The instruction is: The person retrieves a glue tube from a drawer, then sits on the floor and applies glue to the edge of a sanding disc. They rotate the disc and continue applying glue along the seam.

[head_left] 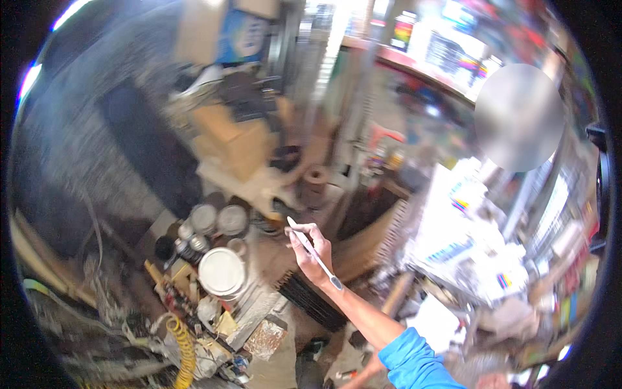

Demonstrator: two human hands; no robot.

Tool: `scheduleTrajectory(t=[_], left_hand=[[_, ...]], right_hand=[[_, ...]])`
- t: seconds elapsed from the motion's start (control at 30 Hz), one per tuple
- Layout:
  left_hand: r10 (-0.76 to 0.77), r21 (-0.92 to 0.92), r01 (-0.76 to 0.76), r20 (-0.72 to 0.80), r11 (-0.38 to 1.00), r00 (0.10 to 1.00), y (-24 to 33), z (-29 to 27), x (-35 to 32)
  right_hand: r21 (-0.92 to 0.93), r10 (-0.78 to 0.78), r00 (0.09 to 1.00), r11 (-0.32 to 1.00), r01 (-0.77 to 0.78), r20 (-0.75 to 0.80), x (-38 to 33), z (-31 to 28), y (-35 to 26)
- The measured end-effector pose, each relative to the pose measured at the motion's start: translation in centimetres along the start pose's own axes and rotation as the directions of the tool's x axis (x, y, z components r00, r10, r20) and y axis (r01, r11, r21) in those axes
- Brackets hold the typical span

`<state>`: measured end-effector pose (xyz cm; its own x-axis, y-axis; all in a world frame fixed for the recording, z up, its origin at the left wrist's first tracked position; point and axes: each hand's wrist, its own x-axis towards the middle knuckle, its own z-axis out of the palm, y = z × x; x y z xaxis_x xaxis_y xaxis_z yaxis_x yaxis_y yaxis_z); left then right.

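Head view: right hand [321, 249] pinches a slim white grey-ended tool [317, 257], best held lightly; left hand unseen, so I cannot tell its state.

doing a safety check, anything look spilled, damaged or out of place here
Yes: near the lower edge, a flat piece blotched white and reddish-brown looks worn or rusty. The yellow coil lies amid clutter, perhaps out of place. The slim white tool in the right hand shows no clear damage.
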<state>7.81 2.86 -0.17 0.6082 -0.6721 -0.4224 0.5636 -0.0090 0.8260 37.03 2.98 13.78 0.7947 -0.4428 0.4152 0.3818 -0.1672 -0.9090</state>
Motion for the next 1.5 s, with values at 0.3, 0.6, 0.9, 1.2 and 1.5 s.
scheduleTrajectory(t=[0.3, 0.6, 0.9, 1.2, 1.5], left_hand=[[0.134, 0.249, -0.142, 0.05, 0.958, 0.99, -0.5, 1.9, 0.9], [-0.017, 0.031, 0.011, 0.168, 0.999, 0.986, 1.0, 2.1, -0.4], [-0.123, 0.353, 0.141, -0.073, 0.925, 0.99, 0.8, 2.1, 0.1], [-0.093, -0.091, 0.097, 0.039, 0.991, 0.995, 0.3, 2.7, -0.4], [-0.189, 0.001, 0.189, -0.013, 0.982, 0.982, 1.2, 2.9, -0.5]], right_hand=[[-0.255, -0.215, 0.682, 0.966, 0.043, -0.699, -16.1, -24.5, -20.0], [-0.361, -0.371, -0.049, 0.921, -0.144, -0.927, -36.1, -31.0, -25.7], [-0.112, -0.182, -0.427, 0.977, -0.184, -0.886, -43.0, -35.6, -27.0], [-0.068, -0.122, -0.098, 0.897, -0.436, -0.988, -39.3, -35.3, -22.5], [-0.922, 0.389, 0.921, 0.365, -0.131, 0.023, -24.9, -35.2, -15.7]])
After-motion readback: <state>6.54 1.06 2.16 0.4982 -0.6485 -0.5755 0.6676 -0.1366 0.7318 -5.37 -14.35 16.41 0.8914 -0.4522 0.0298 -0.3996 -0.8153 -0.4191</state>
